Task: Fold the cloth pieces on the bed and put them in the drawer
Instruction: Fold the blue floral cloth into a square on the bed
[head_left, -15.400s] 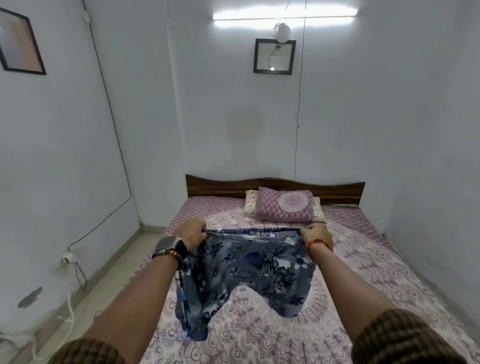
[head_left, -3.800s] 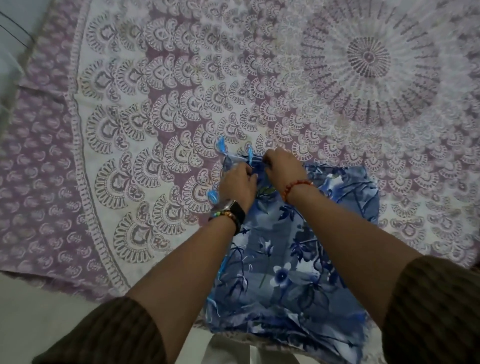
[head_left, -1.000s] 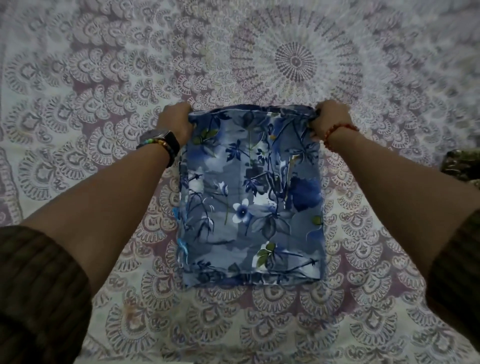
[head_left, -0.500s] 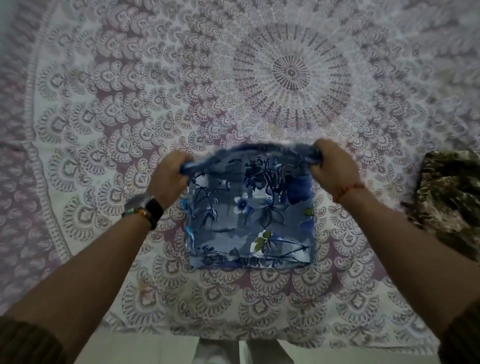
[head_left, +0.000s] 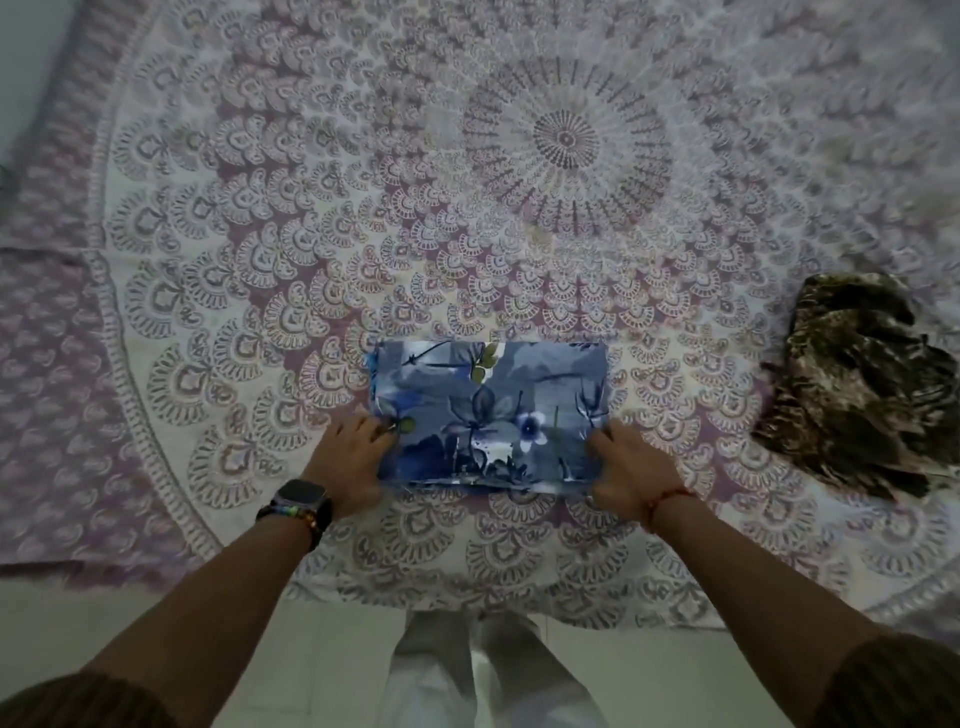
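Note:
A blue floral cloth lies folded into a small flat rectangle on the patterned bedsheet, near the bed's front edge. My left hand holds its near left corner, fingers on top of the fabric. My right hand holds the near right corner the same way. A second cloth, dark brown and cream, lies crumpled on the sheet to the right, apart from both hands. No drawer is in view.
The bed's front edge runs across the lower frame, with pale floor below it. My legs in light trousers stand at the edge. The sheet's plain purple border is at the left.
Both hands brought the cloth's far edge toward me and laid it down over the near edge, halving the rectangle. The hands now sit at the near corners instead of the far ones.

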